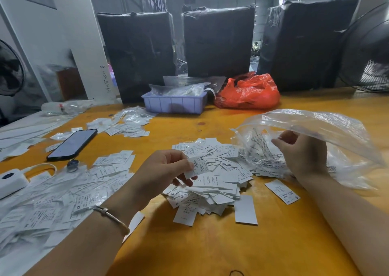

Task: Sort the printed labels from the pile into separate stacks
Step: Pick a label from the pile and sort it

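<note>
The print on most labels is too small or blurred to read; only a few size letters such as S and XS show, and the heap of labels at the left [52, 193] runs off the frame edge. The left hand [162, 170] pinches one printed label [197, 167] between thumb and curled fingers, just above the central pile of labels [212, 181] on the orange surface [210, 250]. The right hand [299, 155] has its fingers curled around the edge of a clear plastic bag [326, 128], lifted and gaping, which partly hides the labels still lying inside it. One label [282, 191] lies apart beside the right forearm. Farther back, a lilac tray [174, 104] holds clear packets whose contents cannot be made out, and a red plastic bag [250, 92] sits just beside it, its contents hidden. A dark phone [71, 145] lies to the left, near another small scatter of labels [124, 124].
</note>
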{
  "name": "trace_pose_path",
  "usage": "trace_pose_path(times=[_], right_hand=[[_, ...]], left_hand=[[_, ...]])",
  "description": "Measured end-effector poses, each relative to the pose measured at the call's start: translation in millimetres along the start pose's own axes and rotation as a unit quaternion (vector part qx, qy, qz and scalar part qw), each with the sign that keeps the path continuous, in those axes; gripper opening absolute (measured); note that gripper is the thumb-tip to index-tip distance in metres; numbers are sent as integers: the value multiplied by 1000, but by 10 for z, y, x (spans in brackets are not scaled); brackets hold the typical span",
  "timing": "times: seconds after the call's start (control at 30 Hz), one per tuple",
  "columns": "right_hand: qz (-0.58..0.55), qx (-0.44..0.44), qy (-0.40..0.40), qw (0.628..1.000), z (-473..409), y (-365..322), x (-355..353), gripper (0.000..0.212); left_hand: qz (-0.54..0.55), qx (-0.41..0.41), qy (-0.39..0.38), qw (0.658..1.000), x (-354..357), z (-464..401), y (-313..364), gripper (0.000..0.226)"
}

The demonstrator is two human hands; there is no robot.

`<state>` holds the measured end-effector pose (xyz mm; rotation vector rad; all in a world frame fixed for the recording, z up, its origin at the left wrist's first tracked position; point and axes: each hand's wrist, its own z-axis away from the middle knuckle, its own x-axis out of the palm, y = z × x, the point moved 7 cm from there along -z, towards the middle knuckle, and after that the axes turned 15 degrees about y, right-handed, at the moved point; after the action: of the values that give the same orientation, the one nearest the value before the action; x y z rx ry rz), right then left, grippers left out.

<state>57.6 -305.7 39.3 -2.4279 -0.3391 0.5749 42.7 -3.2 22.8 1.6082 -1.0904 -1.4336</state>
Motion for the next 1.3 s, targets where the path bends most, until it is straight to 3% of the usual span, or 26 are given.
trace_pose_path(times=[0.1,0.2,0.3,0.43,0.53,0.73,0.93,1.1,1.2,1.3], right_hand=[[1,33,-35,999,28,49,49,24],[-118,89,-69,987,90,-14,72,13],[-297,155,-178,925,270,-257,167,10],[-375,171,-331,849,551,-584,245,21],[-418,171,-385,805,709,-793,216,30],[-459,164,-376,788,780,-965,144,31],[-425,125,-369,817,744,-982,105,14],[-405,104,-413,809,825,-1037,100,17],[-421,107,-361,825,743,-1032,56,13],[-454,192,-275,826,574,-872,18,17]], left_hand=[[1,-2,-2,1000,10,7,6,16],[2,-3,-2,1000,10,14,8,16],[18,9,-13,1000,7,28,38,16],[54,48,-50,996,34,63,124,15],[65,84,-75,991,64,97,185,12],[65,105,-120,985,160,175,219,20],[45,128,-62,989,71,178,286,21],[47,119,-59,990,74,170,274,26],[32,127,-54,990,76,171,271,29],[41,139,-22,989,13,139,273,25]])
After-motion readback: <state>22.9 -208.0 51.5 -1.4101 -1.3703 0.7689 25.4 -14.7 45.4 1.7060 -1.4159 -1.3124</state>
